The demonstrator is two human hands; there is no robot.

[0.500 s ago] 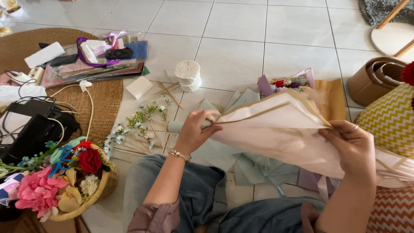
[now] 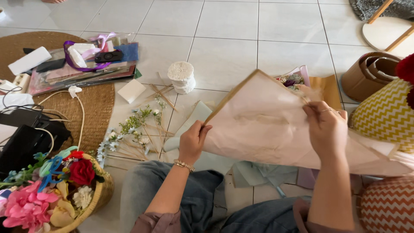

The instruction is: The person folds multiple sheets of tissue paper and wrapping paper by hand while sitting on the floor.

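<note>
Both hands, left hand (image 2: 192, 139) and right hand (image 2: 327, 126), pinch a pale pink wrapping-paper sheet (image 2: 263, 125) open; small white-flowered stems (image 2: 133, 133) lie unwrapped on the floor.

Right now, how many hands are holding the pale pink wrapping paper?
2: the left hand grips the paper at its lower left edge; the right hand pinches its upper right side.

My left hand (image 2: 192, 140) wears a beaded gold bracelet at the wrist. My right hand (image 2: 326, 125) has a ring. I'm in mauve sleeves and grey-blue trousers.
</note>
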